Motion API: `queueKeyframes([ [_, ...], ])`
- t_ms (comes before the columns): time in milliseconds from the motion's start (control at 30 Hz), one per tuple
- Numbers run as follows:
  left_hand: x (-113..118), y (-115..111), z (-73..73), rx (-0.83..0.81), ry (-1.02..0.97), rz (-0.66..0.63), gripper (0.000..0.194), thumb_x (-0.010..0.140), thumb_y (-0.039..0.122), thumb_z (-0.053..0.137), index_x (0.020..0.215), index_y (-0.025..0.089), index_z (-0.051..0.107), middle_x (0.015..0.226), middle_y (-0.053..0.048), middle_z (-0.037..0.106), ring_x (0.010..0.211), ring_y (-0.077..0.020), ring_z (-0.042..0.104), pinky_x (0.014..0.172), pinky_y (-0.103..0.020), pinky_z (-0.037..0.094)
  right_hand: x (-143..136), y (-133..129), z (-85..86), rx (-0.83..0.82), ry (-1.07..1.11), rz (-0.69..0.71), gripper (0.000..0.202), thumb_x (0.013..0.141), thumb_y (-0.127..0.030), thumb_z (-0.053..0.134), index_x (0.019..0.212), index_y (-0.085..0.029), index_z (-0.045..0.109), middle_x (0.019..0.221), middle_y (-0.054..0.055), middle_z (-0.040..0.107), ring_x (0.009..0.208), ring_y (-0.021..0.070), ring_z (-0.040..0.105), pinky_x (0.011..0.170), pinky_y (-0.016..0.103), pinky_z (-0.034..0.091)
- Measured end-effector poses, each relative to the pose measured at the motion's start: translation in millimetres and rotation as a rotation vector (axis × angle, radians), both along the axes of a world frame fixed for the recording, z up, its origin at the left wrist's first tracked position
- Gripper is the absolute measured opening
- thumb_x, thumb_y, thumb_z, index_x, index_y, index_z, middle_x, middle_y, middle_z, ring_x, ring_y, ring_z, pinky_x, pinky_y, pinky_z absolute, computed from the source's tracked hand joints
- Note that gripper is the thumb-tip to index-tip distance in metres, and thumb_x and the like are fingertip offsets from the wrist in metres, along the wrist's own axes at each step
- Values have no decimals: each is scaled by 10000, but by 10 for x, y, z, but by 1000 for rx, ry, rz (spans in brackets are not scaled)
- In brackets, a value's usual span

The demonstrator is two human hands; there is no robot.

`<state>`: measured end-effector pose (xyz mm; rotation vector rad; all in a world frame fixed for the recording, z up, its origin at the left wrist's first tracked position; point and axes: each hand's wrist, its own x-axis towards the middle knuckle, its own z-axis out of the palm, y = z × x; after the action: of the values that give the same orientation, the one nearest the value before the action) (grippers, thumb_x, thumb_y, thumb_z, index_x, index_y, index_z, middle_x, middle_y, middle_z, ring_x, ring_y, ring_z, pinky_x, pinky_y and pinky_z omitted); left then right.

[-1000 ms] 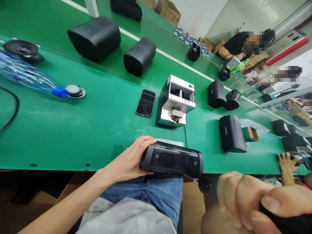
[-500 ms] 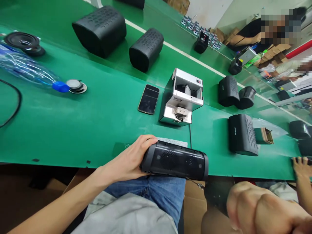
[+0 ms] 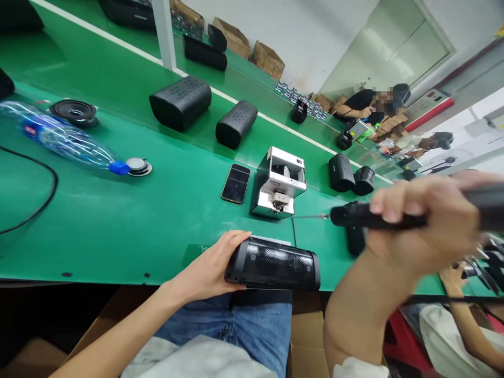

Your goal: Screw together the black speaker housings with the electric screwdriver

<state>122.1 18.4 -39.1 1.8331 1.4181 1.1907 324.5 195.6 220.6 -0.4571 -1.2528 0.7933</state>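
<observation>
My left hand (image 3: 214, 266) is closed round the left end of a black speaker housing (image 3: 275, 268), which lies on its side at the bench's near edge. Raised at the right, my blurred right hand (image 3: 429, 226) grips a black electric screwdriver (image 3: 350, 214). Its thin bit points left, with the tip close to the front of a silver screw feeder (image 3: 284, 181); whether they touch I cannot tell. A phone (image 3: 236, 184) lies left of the feeder.
A plastic bottle (image 3: 74, 142), a speaker driver (image 3: 74, 111) and a black cable (image 3: 53, 191) occupy the left of the green bench (image 3: 157, 231). Black speakers (image 3: 183, 102) stand along the back. Another person's hand (image 3: 452, 278) is at the right; more people sit farther off.
My right hand has risen from the lower right, bringing the screwdriver level and its bit close to the screw feeder. My left hand stays on the speaker housing. The camera view has shifted.
</observation>
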Motion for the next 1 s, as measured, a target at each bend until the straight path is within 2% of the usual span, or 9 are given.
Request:
queueKeyframes([
  [100,8,9,2,7,-1,4,1338,770,116,1082,1801,384,274,1713,-185,542,1568,-447,630,1310,-656,588,-526,265,-113,90,60,47,190,781,-197,836,841,-280,677,536,-133,469,383,117,460,404,282,439],
  [200,10,8,3,-5,0,13,1353,765,104,1075,1808,393,264,1719,-179,541,1565,-444,640,1299,-639,602,-692,430,-224,88,-27,66,191,823,-207,851,828,-270,670,530,-121,522,383,131,503,416,293,477],
  [367,7,0,13,-14,14,23,1370,756,68,1063,1808,403,252,1715,-178,545,1567,-451,643,1297,-640,604,-722,514,-311,-7,-93,76,211,829,-238,862,836,-260,652,544,-125,530,381,122,504,411,284,475],
  [533,6,6,28,-6,10,9,1373,755,51,1064,1800,395,243,1717,-181,537,1564,-444,641,1311,-645,591,-684,472,-331,-70,-125,74,245,778,-293,869,839,-259,634,534,-134,523,385,101,488,414,251,433],
  [767,0,1,36,-20,6,6,1373,768,68,1066,1808,409,237,1735,-157,537,1589,-424,625,1334,-615,575,-629,444,-258,80,-57,53,236,859,-258,846,835,-265,612,520,-129,520,401,115,506,438,262,455],
  [1000,-3,-6,21,-28,16,14,1367,779,58,1059,1804,416,227,1726,-158,525,1587,-425,621,1334,-619,571,-770,626,-368,53,-59,79,253,879,-263,880,840,-260,631,574,-129,507,386,80,439,405,242,422],
])
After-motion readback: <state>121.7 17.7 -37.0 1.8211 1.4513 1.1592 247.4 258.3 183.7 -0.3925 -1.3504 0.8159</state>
